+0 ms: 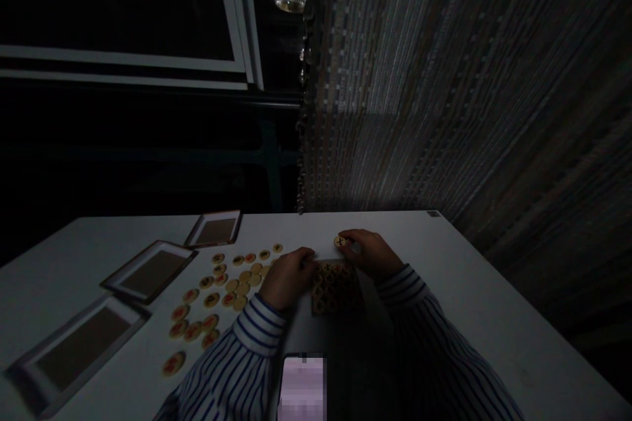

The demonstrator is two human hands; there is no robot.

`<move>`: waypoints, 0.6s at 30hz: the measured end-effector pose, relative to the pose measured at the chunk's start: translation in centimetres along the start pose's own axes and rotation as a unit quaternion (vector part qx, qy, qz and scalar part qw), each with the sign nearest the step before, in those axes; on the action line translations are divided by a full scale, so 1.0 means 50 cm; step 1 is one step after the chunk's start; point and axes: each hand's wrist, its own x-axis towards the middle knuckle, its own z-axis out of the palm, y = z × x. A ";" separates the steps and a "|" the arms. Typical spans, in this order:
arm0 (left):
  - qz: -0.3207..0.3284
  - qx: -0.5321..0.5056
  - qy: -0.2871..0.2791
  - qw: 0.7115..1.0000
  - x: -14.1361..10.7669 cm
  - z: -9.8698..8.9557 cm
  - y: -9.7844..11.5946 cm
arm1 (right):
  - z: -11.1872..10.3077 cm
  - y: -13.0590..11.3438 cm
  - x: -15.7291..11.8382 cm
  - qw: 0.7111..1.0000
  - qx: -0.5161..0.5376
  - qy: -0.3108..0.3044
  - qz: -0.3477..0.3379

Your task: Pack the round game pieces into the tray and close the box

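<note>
Between my hands lies a dark square board or tray (338, 289) with rows of round patterns on it, partly in shadow. My right hand (370, 251) pinches a round wooden piece (340, 241) with a dark mark, just beyond the board's far edge. At the board's upper left corner, my left hand (287, 275) has its fingers curled together; what they hold, if anything, is hidden. Many round wooden pieces (211, 300) with red or dark marks lie loose on the table left of my left hand, some of them with blank faces up.
Three framed, shallow trays (114, 287) run along the left of the white table (474, 316). A phone with a lit screen (302, 388) is at the near edge between my forearms. A bead or string curtain (375, 79) hangs behind the table.
</note>
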 end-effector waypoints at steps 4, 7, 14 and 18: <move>0.004 0.009 -0.006 1.000 0.003 0.002 -0.005 | 0.003 0.003 0.007 1.000 -0.005 -0.020 0.003; 0.010 0.013 -0.007 1.000 0.004 0.005 -0.010 | 0.009 0.007 0.009 0.999 -0.020 -0.036 0.002; 0.006 0.031 -0.022 0.999 0.003 0.005 -0.013 | 0.023 0.019 0.007 0.993 -0.073 -0.090 -0.008; -0.010 0.035 -0.035 0.999 0.002 0.001 -0.009 | 0.029 0.025 0.006 0.987 -0.092 -0.128 0.003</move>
